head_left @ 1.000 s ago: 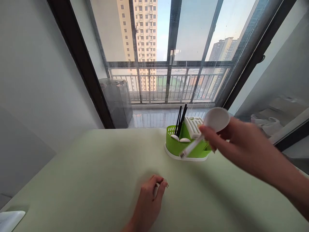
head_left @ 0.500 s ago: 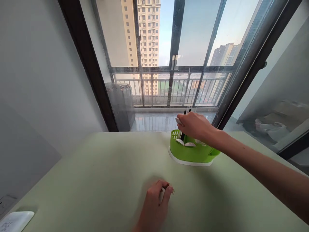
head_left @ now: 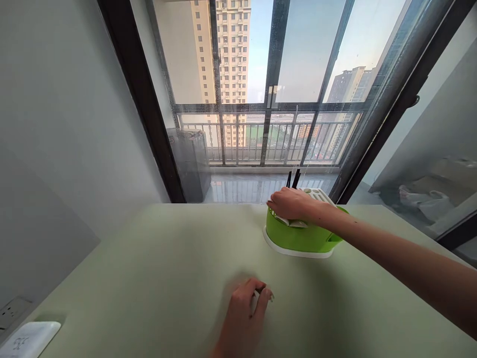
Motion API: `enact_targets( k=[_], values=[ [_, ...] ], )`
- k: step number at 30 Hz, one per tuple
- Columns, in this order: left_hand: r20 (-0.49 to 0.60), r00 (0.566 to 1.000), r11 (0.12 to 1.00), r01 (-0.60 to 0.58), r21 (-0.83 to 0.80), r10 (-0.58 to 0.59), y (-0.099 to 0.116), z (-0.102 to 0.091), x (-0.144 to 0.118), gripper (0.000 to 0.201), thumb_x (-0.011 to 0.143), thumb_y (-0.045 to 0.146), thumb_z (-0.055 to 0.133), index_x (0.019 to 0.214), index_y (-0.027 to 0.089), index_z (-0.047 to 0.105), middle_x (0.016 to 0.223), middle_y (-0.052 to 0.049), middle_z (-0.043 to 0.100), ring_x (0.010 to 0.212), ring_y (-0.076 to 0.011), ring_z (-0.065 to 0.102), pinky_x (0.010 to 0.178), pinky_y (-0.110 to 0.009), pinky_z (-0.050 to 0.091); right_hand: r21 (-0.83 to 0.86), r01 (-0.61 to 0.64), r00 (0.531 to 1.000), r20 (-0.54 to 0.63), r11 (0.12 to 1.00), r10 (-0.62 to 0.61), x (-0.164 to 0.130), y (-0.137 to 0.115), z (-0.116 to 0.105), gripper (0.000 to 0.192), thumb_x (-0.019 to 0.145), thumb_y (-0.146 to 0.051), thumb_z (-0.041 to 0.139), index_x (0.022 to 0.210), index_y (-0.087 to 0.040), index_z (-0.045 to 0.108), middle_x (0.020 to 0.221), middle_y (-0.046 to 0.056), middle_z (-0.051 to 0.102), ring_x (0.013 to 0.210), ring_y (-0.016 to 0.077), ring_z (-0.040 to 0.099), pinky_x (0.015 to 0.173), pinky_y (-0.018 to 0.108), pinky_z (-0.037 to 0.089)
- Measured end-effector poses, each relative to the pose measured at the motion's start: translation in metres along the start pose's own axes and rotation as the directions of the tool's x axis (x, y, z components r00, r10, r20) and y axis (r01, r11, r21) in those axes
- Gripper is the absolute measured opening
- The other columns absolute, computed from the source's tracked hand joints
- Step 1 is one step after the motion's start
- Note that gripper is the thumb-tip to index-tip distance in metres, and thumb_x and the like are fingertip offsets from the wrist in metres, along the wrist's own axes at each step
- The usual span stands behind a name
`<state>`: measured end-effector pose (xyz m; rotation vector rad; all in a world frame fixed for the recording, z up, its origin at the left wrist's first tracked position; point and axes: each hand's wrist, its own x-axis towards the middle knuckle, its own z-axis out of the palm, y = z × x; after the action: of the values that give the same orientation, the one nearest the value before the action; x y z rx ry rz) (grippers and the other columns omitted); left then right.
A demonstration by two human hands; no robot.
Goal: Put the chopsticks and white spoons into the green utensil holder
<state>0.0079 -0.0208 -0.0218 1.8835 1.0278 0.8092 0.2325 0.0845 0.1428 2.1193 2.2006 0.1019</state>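
A green cutlery holder (head_left: 298, 238) on a white base stands on the pale green table (head_left: 149, 278) near its far edge. Black chopsticks (head_left: 292, 179) and a white slotted insert (head_left: 316, 195) stick out of it. My right hand (head_left: 292, 205) lies palm-down on top of the holder's left part, fingers curled into it above white spoon heads (head_left: 296, 224). Whether it grips anything is hidden. My left hand (head_left: 246, 313) rests on the table nearer to me, fingers curled with the tips on the surface and nothing in them.
A white flat object (head_left: 28, 339) lies at the table's near left corner, beside a wall socket (head_left: 9, 312). Past the far edge are a large window (head_left: 268, 74) and a balcony railing (head_left: 261, 134). A grey wall runs along the left.
My right hand, which held a white ladle up in the air, has carried it to the holder and sunk onto it; the ladle is out of sight. The left hand has barely moved.
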Motion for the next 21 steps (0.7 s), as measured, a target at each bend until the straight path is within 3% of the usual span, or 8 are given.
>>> enact_targets(
  k=[4, 7, 11, 15, 21],
  values=[
    [-0.007, 1.000, 1.000, 0.005, -0.012, -0.005, 0.001, 0.000, 0.000, 0.036, 0.103, 0.042, 0.049, 0.081, 0.022, 0.068, 0.075, -0.003, 0.066, 0.069, -0.0177, 0.057, 0.066, -0.028, 0.043, 0.068, 0.000, 1.000, 0.023, 0.998, -0.001, -0.007, 0.002, -0.007, 0.070, 0.107, -0.056, 0.029, 0.078, -0.018, 0.079, 0.088, 0.018, 0.076, 0.077, 0.0278, 0.071, 0.063, 0.035, 0.044],
    [-0.002, 1.000, 1.000, 0.015, -0.011, -0.015, 0.002, -0.001, 0.000, 0.036, 0.103, 0.041, 0.049, 0.080, 0.022, 0.068, 0.075, -0.003, 0.066, 0.069, -0.0176, 0.057, 0.066, -0.027, 0.043, 0.117, -0.005, 1.000, 0.019, 0.993, 0.002, -0.012, 0.007, -0.011, 0.079, 0.109, -0.056, 0.016, 0.076, -0.019, 0.078, 0.087, 0.017, 0.076, 0.079, 0.0271, 0.071, 0.065, 0.035, 0.044],
    [0.007, 1.000, 1.000, 0.027, -0.009, -0.027, 0.003, -0.002, 0.001, 0.034, 0.103, 0.039, 0.050, 0.080, 0.021, 0.068, 0.078, -0.003, 0.067, 0.072, -0.0175, 0.058, 0.067, -0.027, 0.043, 0.165, -0.011, 0.999, 0.040, 0.986, 0.004, -0.017, 0.015, -0.012, 0.074, 0.108, -0.056, 0.017, 0.092, -0.022, 0.081, 0.094, 0.013, 0.078, 0.083, 0.0271, 0.071, 0.064, 0.034, 0.042],
    [0.009, 0.999, 0.999, 0.036, -0.005, -0.036, 0.005, -0.003, 0.002, 0.033, 0.103, 0.037, 0.050, 0.080, 0.021, 0.067, 0.080, -0.003, 0.068, 0.075, -0.0179, 0.059, 0.068, -0.027, 0.043, 0.180, -0.013, 0.999, 0.044, 0.984, 0.006, -0.022, 0.018, -0.011, 0.068, 0.108, -0.054, 0.022, 0.089, -0.024, 0.080, 0.096, 0.011, 0.079, 0.087, 0.0263, 0.071, 0.063, 0.032, 0.041],
    [0.026, 0.998, 0.999, 0.051, 0.002, -0.051, 0.005, -0.003, 0.002, 0.034, 0.103, 0.041, 0.049, 0.082, 0.021, 0.067, 0.083, -0.004, 0.070, 0.078, -0.0188, 0.061, 0.071, -0.028, 0.044, 0.176, 0.006, 1.000, 0.009, 0.984, -0.007, -0.021, 0.020, -0.012, 0.041, 0.105, -0.043, 0.042, 0.100, -0.025, 0.078, 0.099, 0.009, 0.080, 0.086, 0.0248, 0.071, 0.061, 0.030, 0.039]
  ],
)
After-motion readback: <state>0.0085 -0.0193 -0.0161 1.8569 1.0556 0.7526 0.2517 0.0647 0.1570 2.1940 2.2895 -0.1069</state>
